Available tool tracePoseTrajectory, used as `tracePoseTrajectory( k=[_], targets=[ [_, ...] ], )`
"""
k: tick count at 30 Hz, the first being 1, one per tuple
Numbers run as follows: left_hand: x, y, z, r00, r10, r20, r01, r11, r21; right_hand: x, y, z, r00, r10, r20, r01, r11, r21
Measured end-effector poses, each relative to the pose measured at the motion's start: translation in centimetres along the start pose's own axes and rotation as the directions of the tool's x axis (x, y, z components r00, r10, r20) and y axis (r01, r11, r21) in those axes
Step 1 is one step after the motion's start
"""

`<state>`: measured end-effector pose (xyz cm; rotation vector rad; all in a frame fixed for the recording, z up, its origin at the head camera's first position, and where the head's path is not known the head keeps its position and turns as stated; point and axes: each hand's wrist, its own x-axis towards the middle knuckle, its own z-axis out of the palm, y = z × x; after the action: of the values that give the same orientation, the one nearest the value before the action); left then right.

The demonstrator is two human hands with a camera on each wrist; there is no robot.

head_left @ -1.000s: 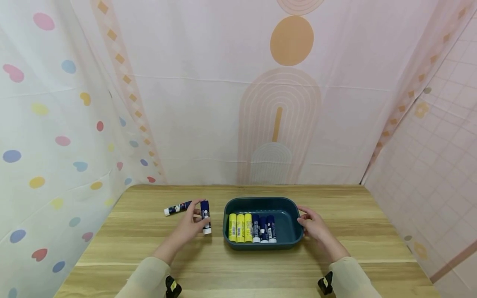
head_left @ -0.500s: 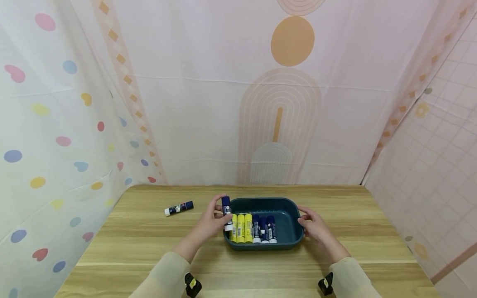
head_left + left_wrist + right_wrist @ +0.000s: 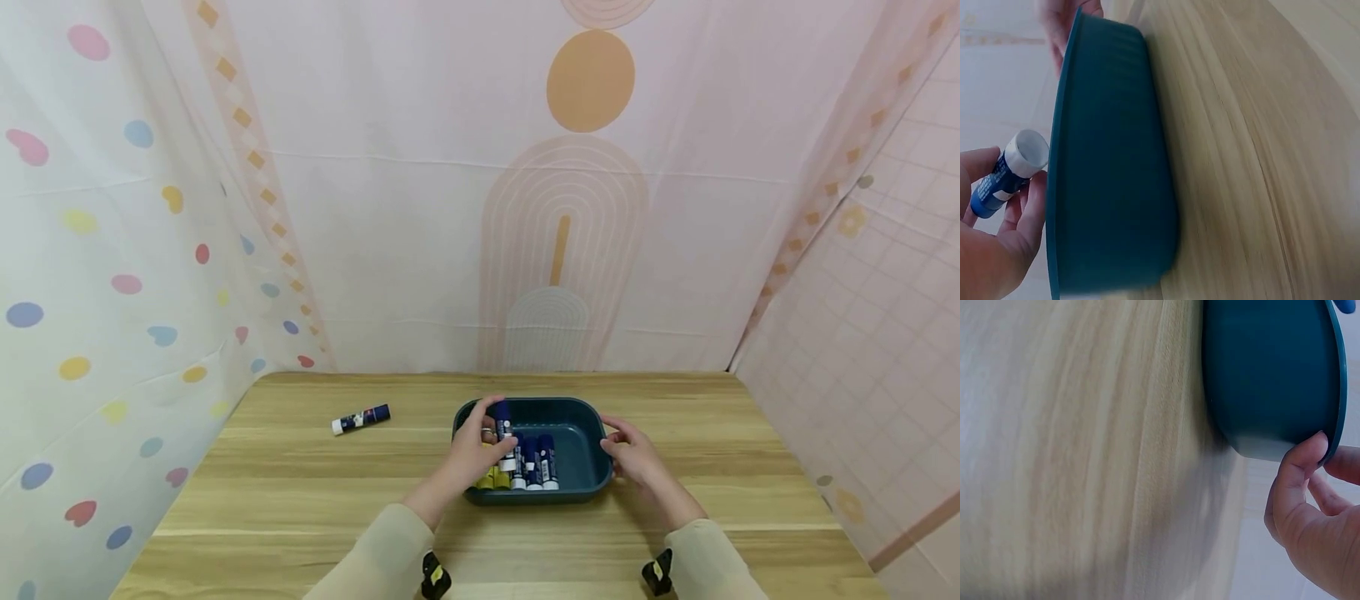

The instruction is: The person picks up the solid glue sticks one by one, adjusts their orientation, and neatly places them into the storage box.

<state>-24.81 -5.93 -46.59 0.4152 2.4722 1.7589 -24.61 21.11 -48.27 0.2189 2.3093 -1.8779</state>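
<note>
Above the left part of the dark teal bin [image 3: 577, 497], my left hand [image 3: 468, 457] pinches a navy glue stick [image 3: 505, 429] with a white end. The same glue stick [image 3: 1004, 178] shows in the left wrist view between thumb and fingers, beside the bin's rim. My right hand [image 3: 636, 457] holds the bin's right end, thumb outside and fingers at the rim, as the right wrist view shows of that hand [image 3: 1316, 519]. In the bin, yellow glue sticks [image 3: 501, 479] are partly hidden by my left hand; several navy glue sticks [image 3: 548, 462] lie to their right.
One more navy glue stick [image 3: 361, 419] with a white end lies on the wooden table [image 3: 300, 500], left of the bin. Patterned cloth [image 3: 405, 250] hangs behind the table and along both sides.
My left hand has carried the navy glue stick rightward from the table, past the bin's left rim, to above the yellow glue sticks. My right hand has stayed at the bin's right end.
</note>
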Motion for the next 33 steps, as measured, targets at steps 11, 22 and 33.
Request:
tracePoseTrajectory(
  k=[11,22,33],
  targets=[
    [0.5,1.2,4.8,0.998,0.047,-0.050,-0.042,0.994,0.097,-0.2,0.0,-0.2,1.000,-0.003,0.000,0.003,1.000,0.001],
    [0.2,1.6,8.0,0.999,0.015,0.045,-0.024,0.978,0.206,-0.3,-0.1,0.0,1.000,-0.007,-0.007,0.007,1.000,-0.015],
    [0.4,2.3,9.2,0.991,0.011,0.136,-0.046,0.965,0.258,-0.2,0.1,-0.4,1.000,-0.014,-0.007,0.014,1.000,-0.011]
  ],
)
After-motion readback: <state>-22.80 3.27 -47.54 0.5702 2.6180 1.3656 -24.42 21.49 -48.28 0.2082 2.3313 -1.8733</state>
